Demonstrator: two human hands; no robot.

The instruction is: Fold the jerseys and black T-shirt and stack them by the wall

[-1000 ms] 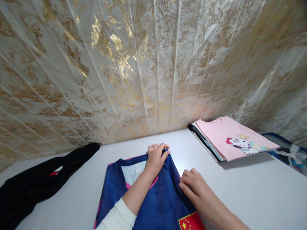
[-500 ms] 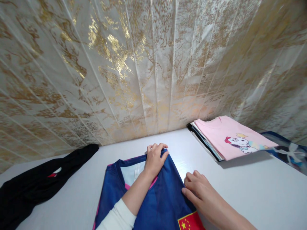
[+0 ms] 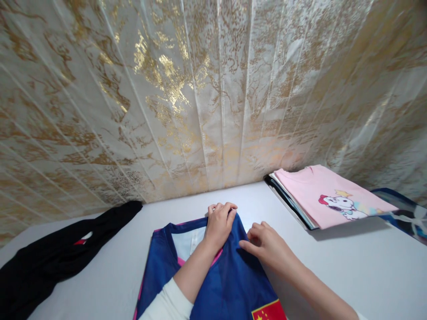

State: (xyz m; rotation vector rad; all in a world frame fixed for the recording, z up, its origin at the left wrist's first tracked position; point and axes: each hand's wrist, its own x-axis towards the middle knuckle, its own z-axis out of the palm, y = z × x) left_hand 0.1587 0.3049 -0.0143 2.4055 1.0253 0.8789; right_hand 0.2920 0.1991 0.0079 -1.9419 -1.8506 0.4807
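A dark blue jersey point(image 3: 213, 284) with pink trim, a pale lining at the neck and a red flag patch point(image 3: 269, 310) lies face up on the white surface. My left hand point(image 3: 220, 224) reaches across the collar; its fingers curl over the shoulder edge at the jersey's far right corner. Just below it, at the right side edge, is my right hand point(image 3: 263, 240). Its thumb lies over the cloth and its bent fingers are at the edge, closed loosely around it. The fingertips' hold on the fabric is partly hidden.
On the left lies a black garment point(image 3: 66, 249) with a small red and white mark. A stack of folded clothes topped by a pink shirt point(image 3: 320, 191) stands at the right. Behind it is a dark blue item point(image 3: 396, 200). A gold-patterned curtain point(image 3: 200, 111) borders the white table point(image 3: 360, 266).
My right hand has moved up along the jersey's right edge, closer to my left hand. The left hand stays at the shoulder corner. The whole view has shifted slightly.
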